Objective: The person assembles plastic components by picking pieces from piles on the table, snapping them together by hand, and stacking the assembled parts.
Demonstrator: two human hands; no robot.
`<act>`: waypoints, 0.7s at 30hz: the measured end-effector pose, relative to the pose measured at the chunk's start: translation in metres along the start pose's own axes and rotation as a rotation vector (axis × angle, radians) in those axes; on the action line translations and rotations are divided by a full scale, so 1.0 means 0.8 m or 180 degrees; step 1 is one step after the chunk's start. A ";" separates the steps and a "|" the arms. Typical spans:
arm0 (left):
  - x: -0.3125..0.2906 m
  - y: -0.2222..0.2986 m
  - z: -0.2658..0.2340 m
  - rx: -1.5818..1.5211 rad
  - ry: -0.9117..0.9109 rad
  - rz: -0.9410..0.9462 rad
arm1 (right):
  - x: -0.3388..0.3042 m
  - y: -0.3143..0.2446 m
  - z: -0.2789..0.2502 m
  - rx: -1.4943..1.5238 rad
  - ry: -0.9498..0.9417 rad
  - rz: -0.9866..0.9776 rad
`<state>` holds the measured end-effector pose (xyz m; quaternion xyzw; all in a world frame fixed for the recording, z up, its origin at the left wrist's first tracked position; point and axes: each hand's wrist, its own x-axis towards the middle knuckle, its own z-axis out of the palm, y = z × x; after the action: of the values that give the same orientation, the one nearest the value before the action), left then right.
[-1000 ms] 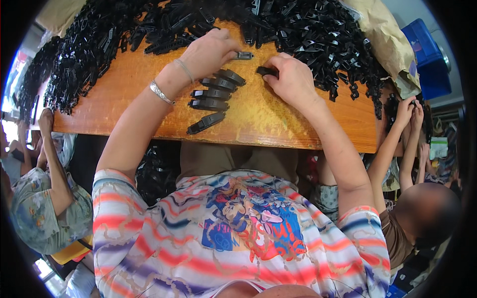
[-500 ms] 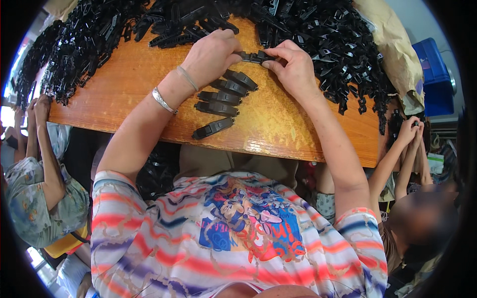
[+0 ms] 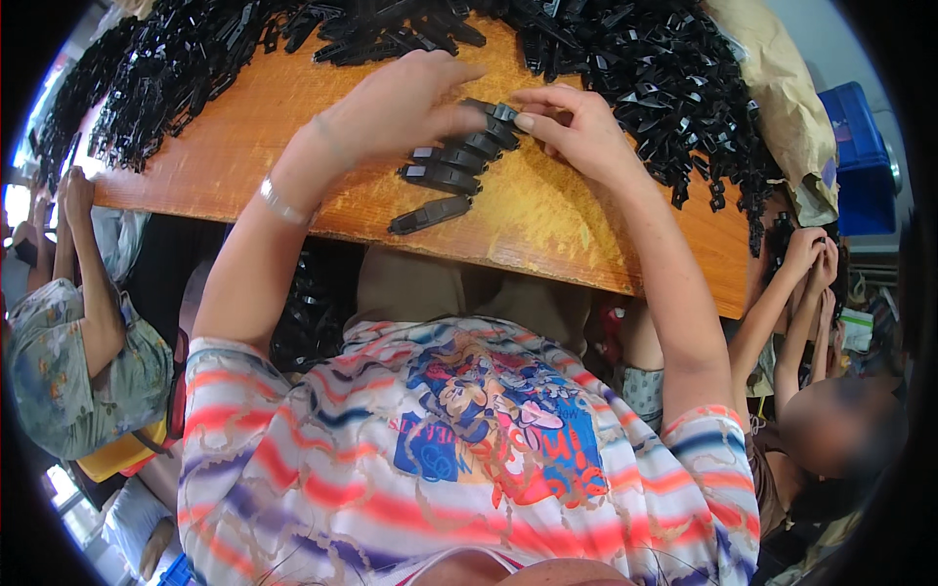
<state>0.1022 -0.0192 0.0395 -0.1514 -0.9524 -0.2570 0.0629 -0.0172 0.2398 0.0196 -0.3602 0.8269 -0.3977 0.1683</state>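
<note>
Black plastic parts (image 3: 442,179), long and slightly curved, lie in a slanting row on the wooden table (image 3: 567,234) before me. At the row's far end is another black plastic part (image 3: 489,107). My right hand (image 3: 576,129) has its thumb and forefinger at that part's right end, seemingly pinching it. My left hand (image 3: 415,103) is blurred by motion above the row's left side. Its thumb and fingers are spread apart, with nothing visible between them.
Heaps of black plastic pieces (image 3: 635,88) cover the table's far side and spread along both sides. A brown paper sack (image 3: 772,88) stands at the far right by a blue bin (image 3: 860,146). People's hands (image 3: 813,256) work at the right and left edges.
The black part held between both hands has come nearer and now lies at the row's far end. My left hand has let go and moved left. The view has shifted slightly.
</note>
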 end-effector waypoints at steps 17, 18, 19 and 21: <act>-0.310 0.065 -0.062 0.0347 0.0182 -0.1216 | -0.036 -0.161 0.226 -0.0585 -0.0467 -0.2225; -0.334 0.061 -0.072 0.0315 0.0315 -0.1305 | -0.039 -0.177 0.236 -0.0632 -0.0746 -0.2188; -0.354 0.055 -0.079 0.0278 0.0444 -0.1382 | -0.045 -0.184 0.244 -0.0630 -0.0754 -0.2220; -0.371 0.048 -0.079 0.0254 0.1061 -0.1582 | -0.052 -0.194 0.252 -0.0518 -0.0926 -0.2374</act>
<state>0.3979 -0.0957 0.0530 0.1332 -0.9462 -0.2481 0.1594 0.1970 0.0964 0.0134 -0.7001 0.6359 -0.3096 0.0987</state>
